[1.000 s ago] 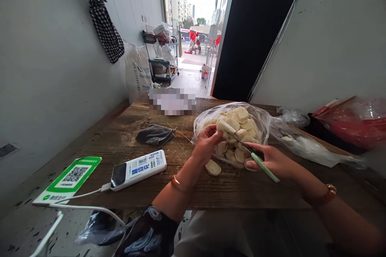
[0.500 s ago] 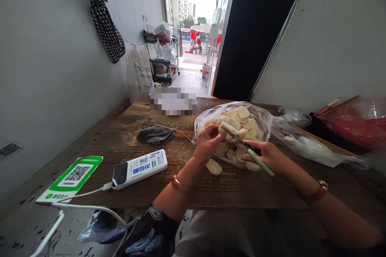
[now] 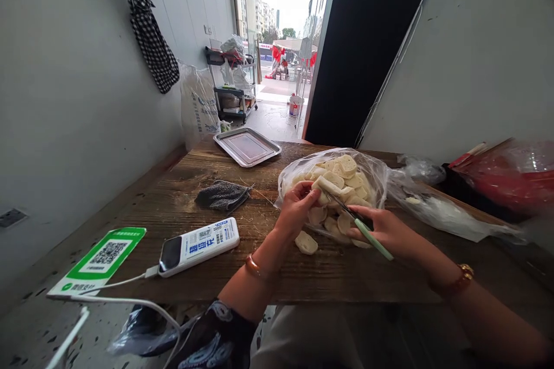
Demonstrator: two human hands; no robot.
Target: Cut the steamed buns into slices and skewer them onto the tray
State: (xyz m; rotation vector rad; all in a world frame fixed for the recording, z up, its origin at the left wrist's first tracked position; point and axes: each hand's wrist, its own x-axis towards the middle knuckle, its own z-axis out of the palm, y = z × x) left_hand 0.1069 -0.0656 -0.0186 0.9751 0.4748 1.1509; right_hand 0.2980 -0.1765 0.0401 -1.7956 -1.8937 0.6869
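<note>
My left hand (image 3: pixel 302 200) is closed on a pale, porous, bread-like slice (image 3: pixel 329 185), pinching its near left end above a clear plastic bag (image 3: pixel 286 176). My right hand (image 3: pixel 375 227) grips what look like scissors (image 3: pixel 373 240) with pale green and black handles. Their dark blades point up and left and meet the underside of the held slice. Below and around both hands, the open bag is heaped with similar slices (image 3: pixel 346 165). One loose slice (image 3: pixel 306 243) lies on the wooden table, just below my left hand.
A metal tray (image 3: pixel 247 147) lies at the table's far edge. Left of my hands are a dark grey cloth (image 3: pixel 222 195), a white power bank (image 3: pixel 199 246) with a cable, and a green QR-code card (image 3: pixel 101 259). Plastic bags (image 3: pixel 450 210) lie to the right.
The scissors have shifted slightly down along the held slice, and the slice is tilted a little differently. The view has moved slightly; the tray, blurred out before, now shows clearly.
</note>
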